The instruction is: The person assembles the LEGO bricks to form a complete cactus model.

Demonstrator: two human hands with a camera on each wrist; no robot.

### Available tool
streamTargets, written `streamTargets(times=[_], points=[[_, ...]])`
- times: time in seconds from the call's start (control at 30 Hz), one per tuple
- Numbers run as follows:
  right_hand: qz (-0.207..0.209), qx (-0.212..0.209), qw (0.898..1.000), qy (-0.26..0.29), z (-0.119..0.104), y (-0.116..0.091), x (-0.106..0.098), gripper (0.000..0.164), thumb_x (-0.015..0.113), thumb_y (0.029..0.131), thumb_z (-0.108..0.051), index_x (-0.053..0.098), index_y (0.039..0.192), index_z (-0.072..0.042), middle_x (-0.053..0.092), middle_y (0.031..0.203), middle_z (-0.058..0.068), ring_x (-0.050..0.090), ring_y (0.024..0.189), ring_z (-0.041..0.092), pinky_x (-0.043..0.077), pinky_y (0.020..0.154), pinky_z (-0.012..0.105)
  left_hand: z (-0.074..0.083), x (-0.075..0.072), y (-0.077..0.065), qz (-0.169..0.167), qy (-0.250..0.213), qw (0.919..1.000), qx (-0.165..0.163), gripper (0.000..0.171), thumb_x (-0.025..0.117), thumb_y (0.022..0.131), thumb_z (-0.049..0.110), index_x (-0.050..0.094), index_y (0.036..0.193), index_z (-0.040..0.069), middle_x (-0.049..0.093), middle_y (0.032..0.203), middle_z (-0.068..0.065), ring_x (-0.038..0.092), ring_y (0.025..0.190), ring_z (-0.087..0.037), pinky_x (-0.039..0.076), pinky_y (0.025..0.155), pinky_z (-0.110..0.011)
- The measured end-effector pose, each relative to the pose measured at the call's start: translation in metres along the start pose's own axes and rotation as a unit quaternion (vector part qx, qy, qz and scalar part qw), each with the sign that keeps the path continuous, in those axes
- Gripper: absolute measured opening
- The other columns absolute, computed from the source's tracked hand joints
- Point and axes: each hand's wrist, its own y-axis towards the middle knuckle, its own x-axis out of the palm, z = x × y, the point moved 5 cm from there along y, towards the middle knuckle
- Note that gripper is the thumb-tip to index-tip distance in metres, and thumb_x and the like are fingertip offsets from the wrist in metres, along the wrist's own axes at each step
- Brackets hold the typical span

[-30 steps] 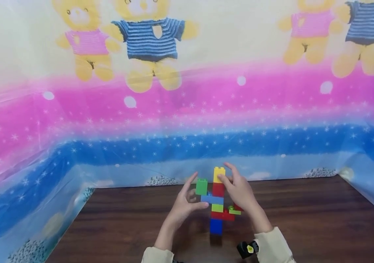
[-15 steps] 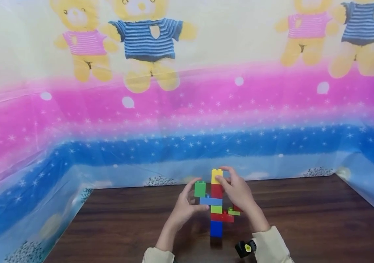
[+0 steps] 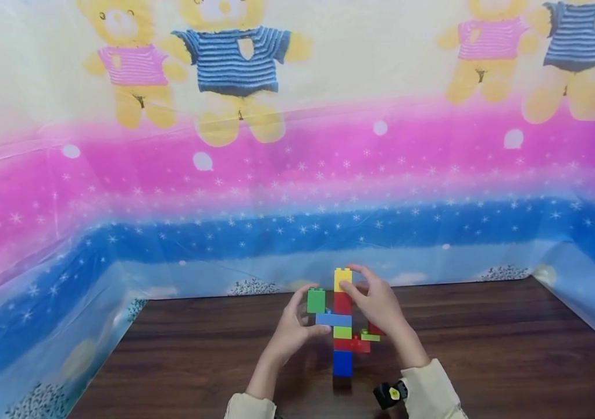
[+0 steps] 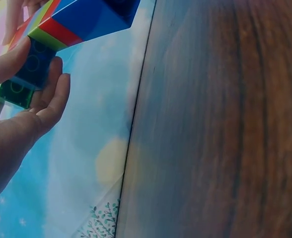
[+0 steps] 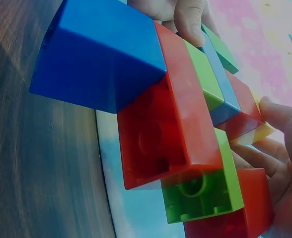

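Note:
A tower of toy building bricks is held up between both hands, hollow underside showing in the left wrist view. A dark blue brick [image 3: 342, 363] forms its foot. Above it come a red brick [image 3: 352, 345], a lime brick [image 3: 342, 332], a light blue brick [image 3: 334, 319], another red brick and a yellow brick [image 3: 340, 279]. On the left a green brick [image 3: 316, 300] sits on the light blue one. My left hand [image 3: 290, 331] pinches the light blue brick, thumb in front, index finger by the green brick. My right hand [image 3: 381, 302] pinches the yellow brick at the top.
A thin lime brick [image 3: 370, 337] and a red brick [image 5: 257, 198] stick out on the tower's right side. Below is a dark wooden table [image 3: 198, 349]. A cloth with printed bears [image 3: 239, 64] hangs behind it. A black wrist device [image 3: 389, 396] sits at the right cuff.
Both index fingers, raised and straighter a second ago, have bent in toward the green and yellow bricks. The tower stays almost in place; the whole view has shifted slightly.

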Motion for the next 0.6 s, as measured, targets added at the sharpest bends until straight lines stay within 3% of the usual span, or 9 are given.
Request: streamTargets(times=[0.3, 0.6], points=[[-0.003, -0.03, 1.0, -0.007, -0.0023, 0.0005, -0.0023, 0.057, 0.063, 0.094, -0.036, 0.047, 0.145, -0.015, 0.068, 0.123, 0.019, 0.068, 0.108, 0.032, 0.057, 0.084, 0.044, -0.0003, -0.0026, 0.0005, 0.009, -0.009, 0.9999, 0.002, 0.074, 0.073, 0.082, -0.001, 0.037, 0.145, 0.015, 0.057, 0.127, -0.026, 0.066, 0.106, -0.031, 0.058, 0.082, -0.039], [-0.014, -0.045, 0.999, -0.008, -0.003, 0.0, -0.0019, 0.059, 0.063, 0.094, -0.035, 0.045, 0.147, -0.016, 0.063, 0.131, 0.018, 0.065, 0.115, 0.033, 0.055, 0.09, 0.048, 0.0007, -0.0054, -0.0002, 0.013, -0.006, 0.9999, 0.007, 0.075, 0.073, 0.083, 0.0, 0.035, 0.146, 0.01, 0.054, 0.13, -0.029, 0.065, 0.107, -0.03, 0.058, 0.082, -0.039]])
